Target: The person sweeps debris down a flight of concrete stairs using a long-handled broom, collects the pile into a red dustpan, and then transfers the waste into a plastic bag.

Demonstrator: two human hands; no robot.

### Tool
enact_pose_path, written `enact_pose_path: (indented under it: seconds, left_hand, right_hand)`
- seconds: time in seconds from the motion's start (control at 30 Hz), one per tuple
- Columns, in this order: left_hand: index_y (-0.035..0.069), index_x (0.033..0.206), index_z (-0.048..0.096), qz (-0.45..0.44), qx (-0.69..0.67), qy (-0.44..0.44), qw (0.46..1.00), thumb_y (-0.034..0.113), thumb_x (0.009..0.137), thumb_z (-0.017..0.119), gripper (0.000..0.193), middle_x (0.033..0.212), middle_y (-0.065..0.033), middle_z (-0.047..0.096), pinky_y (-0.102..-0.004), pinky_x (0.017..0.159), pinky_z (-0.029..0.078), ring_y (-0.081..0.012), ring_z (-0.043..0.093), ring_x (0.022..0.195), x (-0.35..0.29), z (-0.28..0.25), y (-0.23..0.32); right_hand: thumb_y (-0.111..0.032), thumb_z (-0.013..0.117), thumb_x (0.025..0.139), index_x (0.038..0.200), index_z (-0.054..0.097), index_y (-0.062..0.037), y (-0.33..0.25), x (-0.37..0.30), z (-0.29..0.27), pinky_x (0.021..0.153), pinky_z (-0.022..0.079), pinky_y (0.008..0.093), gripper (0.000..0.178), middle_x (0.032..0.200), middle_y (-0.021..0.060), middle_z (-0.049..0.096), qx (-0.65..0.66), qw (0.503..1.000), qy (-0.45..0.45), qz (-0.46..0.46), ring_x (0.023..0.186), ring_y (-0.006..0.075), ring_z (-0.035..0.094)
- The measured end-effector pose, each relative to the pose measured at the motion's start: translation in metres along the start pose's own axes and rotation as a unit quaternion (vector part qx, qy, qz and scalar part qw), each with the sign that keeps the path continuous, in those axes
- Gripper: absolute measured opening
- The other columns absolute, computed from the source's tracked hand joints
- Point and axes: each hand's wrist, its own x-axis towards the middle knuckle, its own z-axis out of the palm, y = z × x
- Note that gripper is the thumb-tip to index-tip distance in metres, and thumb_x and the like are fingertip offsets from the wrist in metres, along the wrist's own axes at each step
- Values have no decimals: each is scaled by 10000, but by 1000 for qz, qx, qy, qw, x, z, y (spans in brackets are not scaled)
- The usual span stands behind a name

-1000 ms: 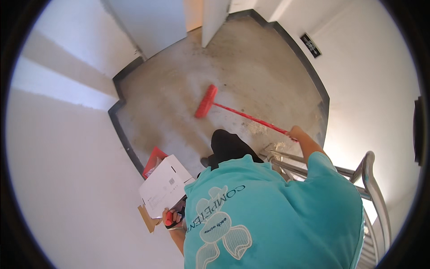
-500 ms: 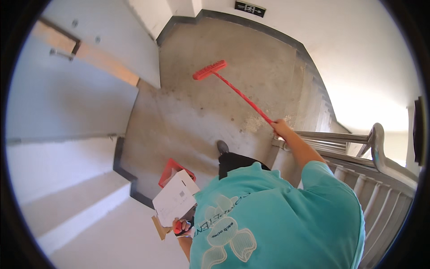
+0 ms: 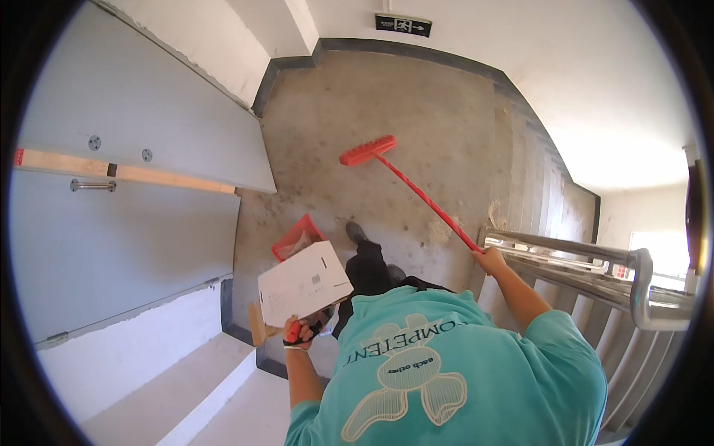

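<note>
My right hand [image 3: 489,261] is closed round the upper end of the red broom's handle. The broom [image 3: 370,150] slants away to the left, its red bristle head on the landing floor. Low on the left, my left hand [image 3: 298,332] is closed round a red handle end, with a dark strap around the hand. A white cardboard box [image 3: 306,282] with an open brown flap lies against this hand and hides what runs below it. Past the box shows a red dustpan [image 3: 297,236] with pale litter in it. Whether my fingers also grip the box cannot be told.
A metal stair railing [image 3: 573,271] stands close by my right arm. Steps [image 3: 532,178] lie beyond it. Grey doors [image 3: 141,245] fill the left side. Dark spots and pale debris [image 3: 444,230] mark the concrete floor. An exit sign [image 3: 402,25] hangs on the far wall.
My view has shifted, and my feet have moved on the floor. The broom head is nearer to me. The box and dustpan have moved along with my left hand, up and slightly right in view.
</note>
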Motion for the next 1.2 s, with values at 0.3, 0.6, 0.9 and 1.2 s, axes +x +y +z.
enact_pose_path:
  seconds: [0.3, 0.6, 0.9, 1.2]
  left_hand:
    - [79, 801, 509, -58, -2, -39, 998, 251, 820, 495, 174, 652, -62, 556, -252, 306, 256, -127, 351, 355, 62, 43, 111]
    - [93, 894, 484, -57, 33, -7, 998, 239, 782, 553, 197, 611, -45, 515, -223, 304, 241, -113, 330, 348, 68, 66, 112]
    - [72, 978, 466, -34, 15, 91, 995, 236, 767, 554, 281, 581, -36, 480, -217, 283, 261, -109, 367, 341, 65, 195, 197]
    - [59, 932, 487, -94, -118, 98, 984, 232, 823, 493, 205, 626, -68, 528, -244, 300, 220, -121, 330, 342, 131, 364, 294]
  right_hand:
    - [-429, 567, 753, 786, 641, -11, -171, -2, -8, 664, 456, 425, 426, 757, 212, 611, -134, 986, 80, -64, 745, 359, 594]
    - [-266, 533, 811, 996, 582, -113, -334, 34, -67, 704, 450, 443, 245, 847, 167, 613, -177, 924, 134, -312, 822, 352, 576]
    - [-307, 488, 839, 1044, 570, -157, -674, 140, -183, 708, 444, 433, 266, 882, 128, 617, -401, 815, 59, -414, 827, 324, 579]
    - [-350, 486, 838, 1087, 570, -216, -963, 333, -282, 750, 451, 400, 295, 960, 69, 619, -520, 767, 27, -375, 913, 263, 581]
